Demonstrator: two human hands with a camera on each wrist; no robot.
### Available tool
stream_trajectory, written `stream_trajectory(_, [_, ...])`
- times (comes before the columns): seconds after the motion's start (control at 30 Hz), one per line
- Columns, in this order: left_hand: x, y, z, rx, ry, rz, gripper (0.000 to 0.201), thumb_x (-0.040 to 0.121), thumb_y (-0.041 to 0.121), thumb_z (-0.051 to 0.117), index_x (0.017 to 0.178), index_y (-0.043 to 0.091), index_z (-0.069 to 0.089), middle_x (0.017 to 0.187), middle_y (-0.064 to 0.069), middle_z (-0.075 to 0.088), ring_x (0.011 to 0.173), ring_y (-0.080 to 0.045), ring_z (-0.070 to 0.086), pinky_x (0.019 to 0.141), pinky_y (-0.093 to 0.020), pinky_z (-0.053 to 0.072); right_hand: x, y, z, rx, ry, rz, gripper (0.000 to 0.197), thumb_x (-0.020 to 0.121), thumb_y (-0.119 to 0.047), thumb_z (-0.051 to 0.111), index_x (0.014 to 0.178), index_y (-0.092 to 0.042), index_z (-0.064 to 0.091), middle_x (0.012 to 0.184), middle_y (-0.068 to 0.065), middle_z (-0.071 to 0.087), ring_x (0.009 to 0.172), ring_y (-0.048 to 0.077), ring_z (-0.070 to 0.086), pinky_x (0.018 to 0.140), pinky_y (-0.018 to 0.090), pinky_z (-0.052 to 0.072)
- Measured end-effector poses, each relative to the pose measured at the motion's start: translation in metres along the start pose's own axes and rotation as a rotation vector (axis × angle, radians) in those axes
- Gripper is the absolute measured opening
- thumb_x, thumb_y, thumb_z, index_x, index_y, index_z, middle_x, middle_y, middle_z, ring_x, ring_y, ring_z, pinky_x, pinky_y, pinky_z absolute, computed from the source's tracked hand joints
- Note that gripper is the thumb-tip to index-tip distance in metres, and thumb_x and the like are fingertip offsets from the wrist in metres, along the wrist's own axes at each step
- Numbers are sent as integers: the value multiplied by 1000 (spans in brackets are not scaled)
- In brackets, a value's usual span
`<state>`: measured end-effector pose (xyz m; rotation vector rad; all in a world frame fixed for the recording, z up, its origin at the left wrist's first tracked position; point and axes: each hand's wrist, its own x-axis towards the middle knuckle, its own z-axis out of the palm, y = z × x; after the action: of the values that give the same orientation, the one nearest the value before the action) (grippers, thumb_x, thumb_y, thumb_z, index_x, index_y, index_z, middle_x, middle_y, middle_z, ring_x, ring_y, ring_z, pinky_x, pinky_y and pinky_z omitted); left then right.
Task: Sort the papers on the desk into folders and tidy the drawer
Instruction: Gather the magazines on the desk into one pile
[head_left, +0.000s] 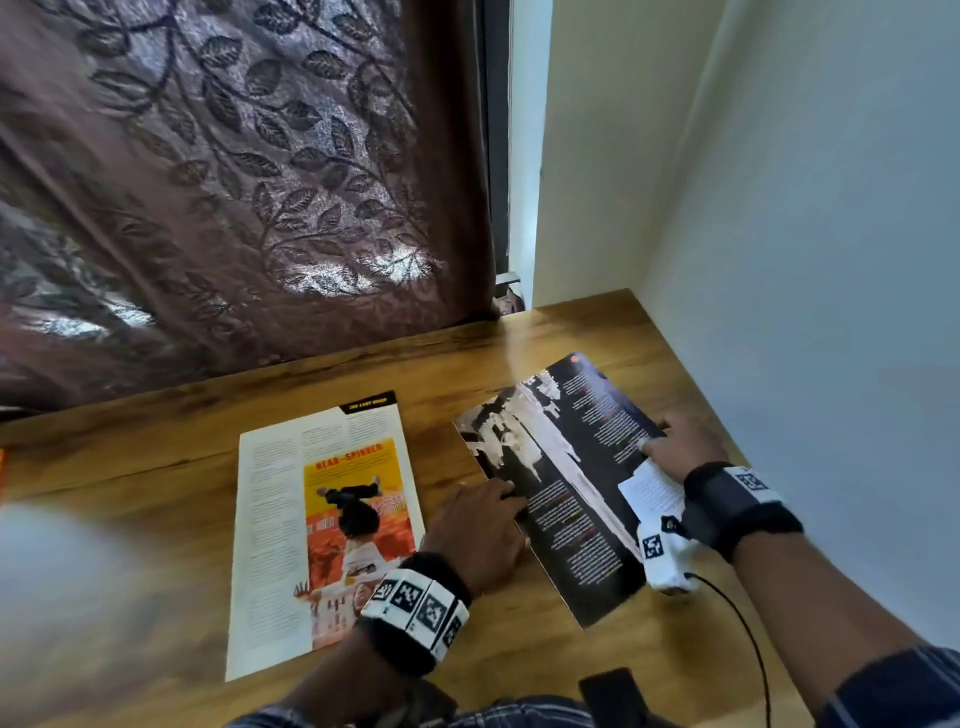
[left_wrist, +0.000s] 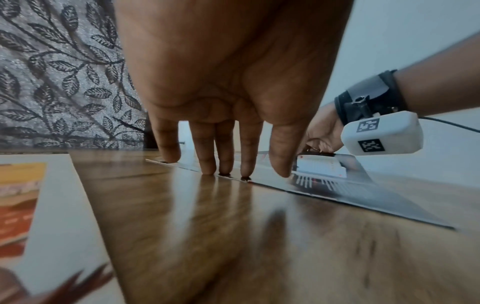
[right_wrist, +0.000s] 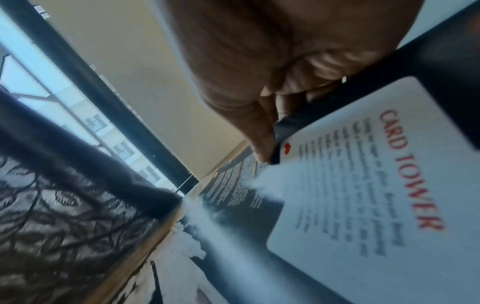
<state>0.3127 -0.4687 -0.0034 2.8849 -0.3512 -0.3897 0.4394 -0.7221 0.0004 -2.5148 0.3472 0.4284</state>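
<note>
Left hand (head_left: 475, 525): I have its straight fingers pressing the dark page's (head_left: 563, 483) near edge, gripping nothing.
Right hand (head_left: 680, 447): curled fingers pinch that page's far edge, at 3 o'clock of the desk (head_left: 452, 358).
Orange page (head_left: 322, 530): lies flat at 9 o'clock of my left hand.
Risk: glossy sheet may slip or crease if I lift one-sidedly.
Folders: none in view.

The desk (head_left: 467, 353) is seen to be of wood, smoothly varnished and glossy, with finger reflections shown in the left wrist view. The dark page (head_left: 561, 493) and the orange page (head_left: 332, 519) are of glossy printed paper. The curtain (head_left: 234, 182), upper left, is of woven cloth with a slightly lustrous leaf pattern.
</note>
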Motion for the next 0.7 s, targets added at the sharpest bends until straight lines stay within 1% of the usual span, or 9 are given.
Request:
stream_trajectory(0.03, [0, -2, -2, -20, 11, -8, 50, 96, 45, 47, 142, 26, 48, 152, 2, 42, 138, -16, 40, 117, -41, 28, 2, 2, 0, 49, 7, -9, 9, 83, -14, 67, 77, -18, 61, 90, 11, 70, 92, 32, 66, 69, 29, 41])
stream_trajectory(0.1, [3, -11, 1, -41, 36, -33, 56, 93, 49, 48, 142, 24, 46, 150, 2, 44, 138, -17, 39, 116, -41, 31, 5, 6, 0, 211, 38, -35, 14, 84, -10, 68, 72, -15, 64, 81, 10, 72, 87, 32, 68, 66, 30, 43])
stream_trajectory(0.2, [7, -28, 9, 35, 66, -127, 68, 90, 57, 40, 146, 19, 33, 153, -4, 38, 145, -24, 28, 118, -44, 30, 3, 14, 3, 484, 79, -45, 10, 87, -6, 67, 78, -11, 69, 87, 12, 75, 85, 34, 71, 77, 40, 54])
stream_trajectory(0.27, [10, -32, 12, -75, 80, -209, 69, 92, 57, 43, 148, 18, 32, 155, -5, 34, 147, -25, 25, 119, -43, 28, 2, 20, 4, 611, 87, -15, 9, 87, -6, 67, 81, -11, 70, 88, 12, 76, 85, 35, 72, 84, 52, 58])
stream_trajectory(0.37, [11, -24, 4, -271, 135, -241, 54, 94, 57, 45, 137, 24, 46, 144, 3, 47, 134, -17, 42, 112, -39, 36, 0, 24, 8, 703, 65, 8, 5, 85, -12, 70, 83, -15, 72, 88, 10, 77, 85, 36, 73, 83, 61, 57])
stream_trajectory(0.43, [9, -18, -1, -334, 150, -243, 34, 95, 54, 47, 114, 28, 57, 123, 5, 58, 111, -11, 53, 97, -32, 44, -3, 24, 11, 757, 58, 36, 5, 88, -15, 68, 85, -17, 71, 89, 9, 77, 84, 35, 74, 82, 61, 57])
stream_trajectory(0.5, [6, -14, -4, -450, 120, -261, 20, 95, 46, 55, 96, 27, 57, 103, 7, 60, 92, -8, 54, 81, -27, 46, -9, 20, 12, 816, 66, 63, 7, 92, -15, 64, 88, -17, 70, 90, 10, 77, 85, 35, 74, 83, 61, 57])
stream_trajectory(0.6, [0, -13, -9, -803, 101, -313, 17, 91, 33, 67, 104, 26, 59, 104, 10, 68, 94, -8, 64, 84, -30, 53, -17, 11, 13, 955, 80, 90, 11, 96, -7, 58, 90, -11, 66, 95, 17, 74, 81, 34, 72, 82, 56, 58])
stream_trajectory(0.7, [-5, -18, -23, -1136, 222, -417, 20, 88, 9, 71, 103, 19, 60, 104, -2, 72, 87, -17, 73, 77, -47, 61, -34, -3, 15, 1034, 37, 56, 11, 97, -1, 54, 91, -5, 62, 95, 19, 71, 75, 27, 69, 71, 39, 57])
